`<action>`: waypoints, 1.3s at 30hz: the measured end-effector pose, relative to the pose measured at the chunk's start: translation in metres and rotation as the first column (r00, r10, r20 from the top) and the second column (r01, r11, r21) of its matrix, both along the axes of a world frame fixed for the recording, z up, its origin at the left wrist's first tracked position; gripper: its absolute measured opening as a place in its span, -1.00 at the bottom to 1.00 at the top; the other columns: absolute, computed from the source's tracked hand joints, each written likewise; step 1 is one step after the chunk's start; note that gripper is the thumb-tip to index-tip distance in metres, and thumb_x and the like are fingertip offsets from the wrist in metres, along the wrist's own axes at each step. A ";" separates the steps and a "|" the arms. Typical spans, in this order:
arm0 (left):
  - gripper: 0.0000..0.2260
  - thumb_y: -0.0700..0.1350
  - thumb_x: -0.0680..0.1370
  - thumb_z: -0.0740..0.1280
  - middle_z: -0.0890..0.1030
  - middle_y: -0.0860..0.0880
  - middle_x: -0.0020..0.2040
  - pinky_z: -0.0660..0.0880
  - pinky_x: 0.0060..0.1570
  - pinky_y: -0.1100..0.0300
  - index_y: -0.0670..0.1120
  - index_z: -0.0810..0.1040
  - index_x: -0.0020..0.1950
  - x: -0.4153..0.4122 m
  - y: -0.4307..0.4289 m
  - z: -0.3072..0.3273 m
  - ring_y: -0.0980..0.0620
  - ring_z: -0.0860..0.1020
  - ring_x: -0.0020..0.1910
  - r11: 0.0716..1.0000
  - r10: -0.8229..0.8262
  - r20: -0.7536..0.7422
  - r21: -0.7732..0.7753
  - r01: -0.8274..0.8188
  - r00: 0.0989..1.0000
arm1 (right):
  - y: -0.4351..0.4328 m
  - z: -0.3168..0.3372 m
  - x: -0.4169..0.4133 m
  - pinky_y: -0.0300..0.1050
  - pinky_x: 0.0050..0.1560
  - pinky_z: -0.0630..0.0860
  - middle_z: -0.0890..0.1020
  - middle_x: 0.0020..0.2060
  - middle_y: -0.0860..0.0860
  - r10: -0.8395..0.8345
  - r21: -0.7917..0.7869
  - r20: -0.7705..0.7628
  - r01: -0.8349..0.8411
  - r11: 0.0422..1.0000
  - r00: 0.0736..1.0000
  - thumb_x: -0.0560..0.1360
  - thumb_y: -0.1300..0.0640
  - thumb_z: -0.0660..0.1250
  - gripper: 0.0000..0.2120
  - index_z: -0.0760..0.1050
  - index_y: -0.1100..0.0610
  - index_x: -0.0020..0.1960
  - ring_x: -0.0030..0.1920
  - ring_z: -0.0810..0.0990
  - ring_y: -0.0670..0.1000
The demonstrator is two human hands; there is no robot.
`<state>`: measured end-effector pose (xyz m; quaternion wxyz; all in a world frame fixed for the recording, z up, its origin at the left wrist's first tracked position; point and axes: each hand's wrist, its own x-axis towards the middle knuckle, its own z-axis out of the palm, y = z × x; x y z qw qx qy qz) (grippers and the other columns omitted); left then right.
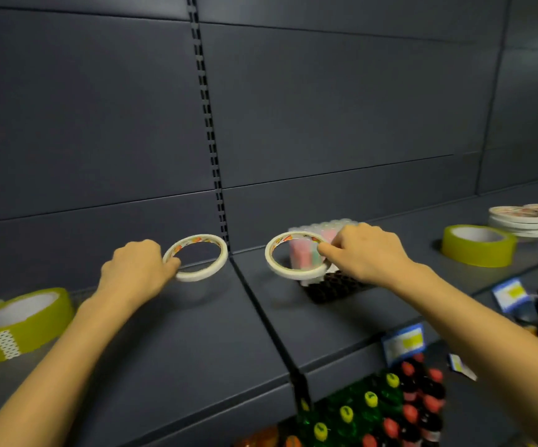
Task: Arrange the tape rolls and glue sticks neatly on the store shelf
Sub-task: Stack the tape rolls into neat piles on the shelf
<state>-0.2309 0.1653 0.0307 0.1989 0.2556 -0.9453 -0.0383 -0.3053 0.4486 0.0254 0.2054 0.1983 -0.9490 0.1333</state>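
Left hand: we see the left hand (135,269) gripping the left thin white tape ring (196,258) by its left edge, with the fingers curled round the band.
Right hand: the right hand (364,253) pinches the right thin white tape ring (296,256) at its right edge.
How the rings point: both rings are tipped, so their round holes face up and toward us.
Where the rings are: both are low over the dark grey metal shelf (196,333), one on each side of the middle seam. We cannot tell if they touch it.
Glue sticks: a clear-wrapped pack of pink and green glue sticks (312,250) stands just behind the right ring. The sticks stand up, long side up and down.
Tray: a black plastic tray with holes (335,287) lies on the shelf under the right hand.
Wide rolls: the left wide yellow-green tape roll (19,321) and the right wide yellow-green tape roll (478,245) lie flat, holes up.
White stack: a stack of flat white tape rolls (525,221) sits far right, behind the right wide roll.
Below: we see blue and yellow price tags (404,341) on the shelf front, and bottles with yellow and red caps (390,408) lower down.
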 end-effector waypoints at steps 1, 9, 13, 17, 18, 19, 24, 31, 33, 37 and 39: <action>-0.71 0.05 0.53 0.26 0.46 -0.08 -0.31 0.36 -0.20 0.11 -0.14 0.46 -0.26 -0.002 0.018 0.002 -0.13 0.43 -0.23 0.999 -0.033 -0.005 0.002 0.033 0.999 | 0.017 0.000 -0.003 -0.11 -0.25 0.26 0.33 -0.44 -0.05 -0.031 0.015 0.004 0.031 0.999 0.999 0.53 -0.23 0.09 -0.52 0.43 0.08 -0.37 -0.24 0.38 0.11; -0.63 0.04 0.53 0.24 0.38 -0.03 -0.42 0.28 -0.31 0.14 -0.10 0.34 -0.42 -0.030 0.171 0.001 -0.09 0.37 -0.34 0.968 -0.250 -0.076 -0.039 0.248 0.965 | 0.163 -0.007 -0.018 -0.11 -0.31 0.27 0.43 -0.37 0.05 -0.165 0.081 -0.022 0.166 0.983 0.986 0.54 -0.18 0.09 -0.55 0.43 0.11 -0.33 -0.22 0.44 0.16; -0.61 0.05 0.53 0.24 0.35 -0.03 -0.43 0.38 -0.15 0.08 -0.03 0.24 -0.45 -0.050 0.241 -0.005 -0.14 0.40 -0.22 0.934 -0.358 -0.095 -0.063 0.353 0.929 | 0.235 -0.011 -0.025 -0.13 -0.30 0.28 0.48 -0.32 0.06 -0.226 0.102 -0.028 0.228 0.968 0.974 0.54 -0.18 0.08 -0.53 0.54 0.14 -0.23 -0.19 0.49 0.16; -0.61 0.01 0.52 0.25 0.55 -0.22 -0.27 0.35 -0.21 0.10 -0.07 0.26 -0.47 -0.082 0.301 -0.006 -0.19 0.46 -0.22 0.878 -0.477 -0.072 -0.062 0.474 0.876 | 0.301 -0.013 -0.033 -0.09 -0.21 0.32 0.55 -0.21 0.08 -0.298 0.099 -0.013 0.297 0.950 0.955 0.55 -0.19 0.08 -0.53 0.56 0.13 -0.18 -0.06 0.55 0.17; -0.61 0.00 0.52 0.24 0.52 -0.20 -0.33 0.34 -0.24 0.11 -0.09 0.28 -0.47 -0.092 0.315 -0.005 -0.19 0.44 -0.25 0.868 -0.496 -0.055 -0.049 0.494 0.867 | 0.315 -0.013 -0.035 -0.09 -0.23 0.32 0.53 -0.27 0.05 -0.315 0.088 0.010 0.313 0.946 0.949 0.55 -0.20 0.07 -0.52 0.55 0.12 -0.23 -0.11 0.53 0.16; -0.62 0.00 0.52 0.24 0.45 -0.14 -0.40 0.34 -0.24 0.11 -0.09 0.30 -0.46 -0.102 0.328 -0.003 -0.17 0.41 -0.27 0.862 -0.507 -0.036 -0.042 0.505 0.861 | 0.329 -0.012 -0.038 -0.09 -0.26 0.32 0.49 -0.35 0.02 -0.331 0.074 0.033 0.328 0.942 0.943 0.55 -0.20 0.07 -0.50 0.50 0.11 -0.32 -0.16 0.51 0.15; -0.69 0.06 0.54 0.22 0.42 -0.07 -0.31 0.36 -0.17 0.09 -0.11 0.42 -0.30 -0.158 0.394 0.008 -0.12 0.41 -0.22 0.818 -0.576 0.012 0.002 0.576 0.818 | 0.390 -0.011 -0.058 -0.10 -0.29 0.35 0.41 -0.45 0.02 -0.407 -0.019 0.099 0.411 0.911 0.908 0.54 -0.21 0.10 -0.46 0.31 0.11 -0.48 -0.28 0.47 0.14; -0.65 0.04 0.54 0.23 0.36 -0.01 -0.40 0.32 -0.24 0.13 -0.06 0.34 -0.41 -0.239 0.462 0.006 0.02 0.34 -0.39 0.799 -0.600 0.032 0.047 0.599 0.799 | 0.454 -0.015 -0.110 -0.11 -0.32 0.36 0.52 -0.42 0.01 -0.472 -0.029 0.093 0.476 0.879 0.877 0.54 -0.25 0.07 -0.44 0.43 0.10 -0.43 -0.29 0.54 0.09; -0.67 0.04 0.54 0.23 0.37 0.00 -0.39 0.32 -0.23 0.12 -0.05 0.33 -0.39 -0.260 0.478 0.006 -0.02 0.38 -0.31 0.810 -0.587 0.049 0.030 0.586 0.808 | 0.468 -0.013 -0.133 -0.12 -0.32 0.34 0.54 -0.39 0.02 -0.487 -0.016 0.077 0.489 0.872 0.870 0.54 -0.25 0.07 -0.45 0.48 0.11 -0.40 -0.30 0.52 0.09; -0.66 0.03 0.55 0.22 0.37 0.00 -0.38 0.31 -0.23 0.12 -0.05 0.32 -0.39 -0.295 0.500 0.008 0.00 0.39 -0.32 0.828 -0.558 0.093 -0.008 0.561 0.825 | 0.488 -0.006 -0.180 -0.11 -0.27 0.35 0.53 -0.37 0.01 -0.484 -0.005 0.100 0.487 0.874 0.870 0.55 -0.22 0.08 -0.50 0.55 0.10 -0.29 -0.27 0.52 0.08; -0.65 0.03 0.55 0.22 0.37 0.00 -0.40 0.30 -0.29 0.14 -0.06 0.31 -0.40 -0.309 0.508 0.008 0.04 0.36 -0.38 0.832 -0.546 0.103 -0.050 0.553 0.831 | 0.497 -0.005 -0.200 -0.11 -0.28 0.33 0.49 -0.40 -0.01 -0.479 -0.004 0.099 0.482 0.876 0.872 0.55 -0.21 0.08 -0.51 0.52 0.09 -0.31 -0.27 0.50 0.08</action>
